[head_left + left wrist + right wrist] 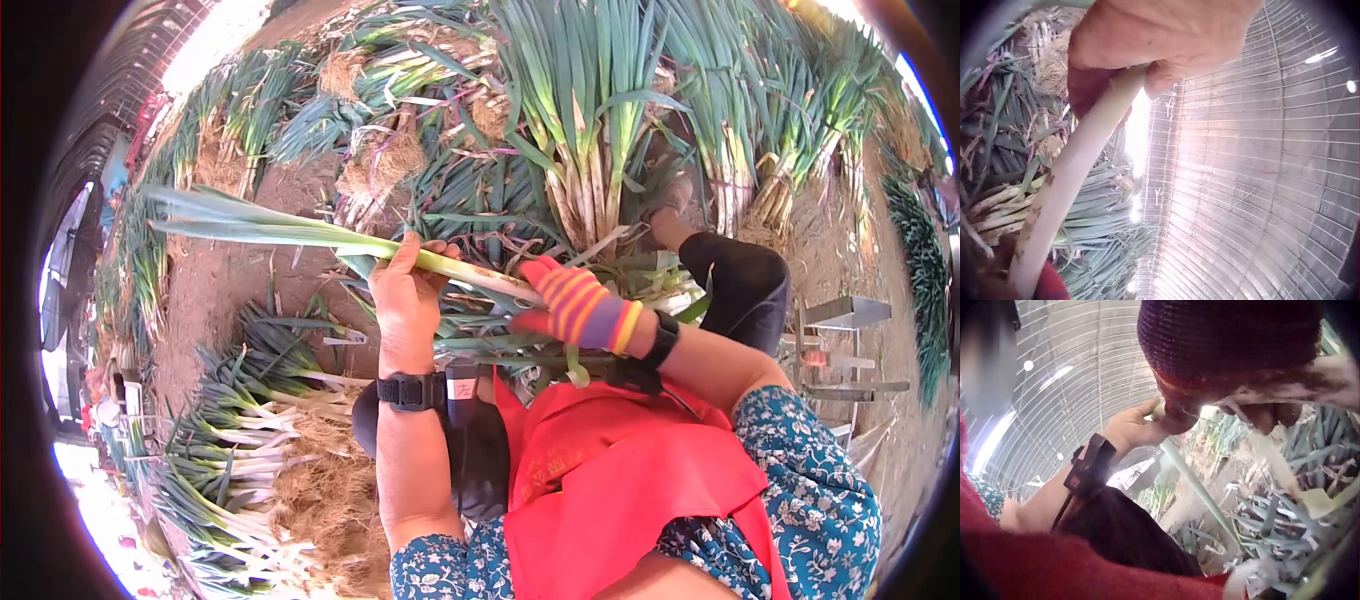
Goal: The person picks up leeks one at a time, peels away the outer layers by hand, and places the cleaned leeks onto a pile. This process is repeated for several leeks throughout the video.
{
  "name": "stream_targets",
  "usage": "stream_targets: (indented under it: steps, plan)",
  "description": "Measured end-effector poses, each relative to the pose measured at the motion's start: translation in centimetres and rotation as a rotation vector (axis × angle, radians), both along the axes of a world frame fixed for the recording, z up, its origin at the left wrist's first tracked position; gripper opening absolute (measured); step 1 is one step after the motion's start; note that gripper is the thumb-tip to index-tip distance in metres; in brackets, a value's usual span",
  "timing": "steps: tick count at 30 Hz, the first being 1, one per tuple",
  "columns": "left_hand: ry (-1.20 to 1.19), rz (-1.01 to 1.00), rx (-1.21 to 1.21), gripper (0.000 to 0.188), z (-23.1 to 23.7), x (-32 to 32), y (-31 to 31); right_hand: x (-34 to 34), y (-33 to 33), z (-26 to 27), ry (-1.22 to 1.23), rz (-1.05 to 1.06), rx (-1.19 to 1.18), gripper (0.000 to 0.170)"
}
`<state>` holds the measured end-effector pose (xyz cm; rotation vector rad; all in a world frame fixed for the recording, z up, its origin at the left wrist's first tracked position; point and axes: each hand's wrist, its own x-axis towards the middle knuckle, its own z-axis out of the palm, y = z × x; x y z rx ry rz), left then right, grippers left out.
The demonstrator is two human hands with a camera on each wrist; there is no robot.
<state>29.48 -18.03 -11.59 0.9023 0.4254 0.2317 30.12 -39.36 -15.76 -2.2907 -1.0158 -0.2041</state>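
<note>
A long green onion (290,232) lies slantwise across both hands, its leaves spreading to the left. My bare left hand (408,295) grips it where green turns to white, the thumb along the top. In the left wrist view the white shaft (1069,172) carries brown specks near its lower end. The right hand (580,305), in a striped knit glove with red fingertips, holds the white end, whose tip the glove hides. From the right wrist, the purple glove (1229,344) looms close, and a pale peel strip (1275,462) hangs below it.
Loose green onions (480,335) lie just beyond my red apron (620,460). Rooted ones are piled (250,480) at the lower left. Upright bundles (590,110) stand ahead, with more on the soil floor. A metal stand (848,312) is at the right.
</note>
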Motion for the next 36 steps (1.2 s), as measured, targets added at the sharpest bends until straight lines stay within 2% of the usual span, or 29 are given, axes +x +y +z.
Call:
stream_targets:
  steps: [2, 4, 6, 7, 10, 12, 14, 15, 19, 22, 24, 26, 27, 29, 32, 34, 36]
  plan:
    - [-0.004, -0.027, 0.002, 0.023, 0.0, -0.1, -0.1, 0.4, 1.4, 0.5, -0.032, -0.055, -0.101, 0.043]
    - [-0.04, -0.071, 0.036, 0.021, 0.3, -0.4, -0.1, 0.9, 2.0, -0.1, -0.114, 0.003, -0.133, 0.041]
    - [-0.072, -0.099, 0.076, 0.021, 0.7, -0.8, -0.1, 1.1, 2.8, -2.3, -0.136, 0.108, 0.395, 0.025]
    - [-0.104, -0.13, 0.123, 0.02, 0.8, -1.1, 0.0, 1.9, 2.5, -1.0, -0.039, 0.256, 0.364, 0.018]
    - [-0.132, -0.23, 0.184, 0.019, 0.9, -1.4, 0.1, 1.5, 1.4, -1.4, 0.135, 0.296, 0.318, 0.015]
    - [-0.147, -0.273, 0.14, 0.018, 0.7, -1.5, 0.2, 1.7, 1.2, -2.7, 0.089, 0.293, 0.27, 0.015]
    - [-0.173, -0.318, 0.096, 0.018, 0.9, -1.5, 0.0, 1.6, 1.6, -2.2, -0.148, 0.261, 0.245, 0.011]
    - [-0.17, -0.325, 0.095, 0.018, 1.0, -1.6, -0.2, 1.4, 1.3, -1.7, 0.453, 0.208, 0.237, 0.014]
    - [-0.166, -0.321, 0.128, 0.019, 1.1, -1.6, -0.5, 1.4, 0.3, -1.4, 0.523, 0.209, 0.294, 0.015]
    - [-0.081, -0.291, 0.205, 0.021, 1.0, -1.7, -0.4, 0.4, 0.0, 3.0, 0.296, 0.135, 0.249, 0.02]
    - [-0.03, -0.288, 0.254, 0.022, 0.9, -1.4, -0.5, 0.1, 0.3, 1.2, -0.116, 0.098, 0.171, 0.02]
    - [0.041, -0.249, 0.307, 0.024, 0.9, -1.5, -0.6, 0.1, 1.1, -0.2, -0.207, 0.116, 0.369, 0.016]
    - [0.022, -0.252, 0.297, 0.023, 0.8, -1.6, -0.7, 0.1, 0.7, -0.8, -0.202, 0.118, 0.367, 0.016]
    - [0.018, -0.274, 0.306, 0.023, 0.9, -1.8, -0.8, 0.0, 0.5, -0.1, 0.044, 0.159, 0.183, 0.011]
    - [-0.006, -0.299, 0.331, 0.022, 0.7, -1.9, -0.9, 0.2, 0.4, 0.7, 0.149, 0.129, 0.166, 0.008]
    - [-0.089, -0.314, 0.239, 0.024, 1.0, -2.1, -1.1, 2.2, 0.5, -1.2, 0.101, 0.142, 0.194, 0.014]
    - [-0.122, -0.339, 0.204, 0.023, 1.1, -2.2, -1.1, 3.4, -0.1, -1.3, -0.052, 0.536, 0.165, 0.017]
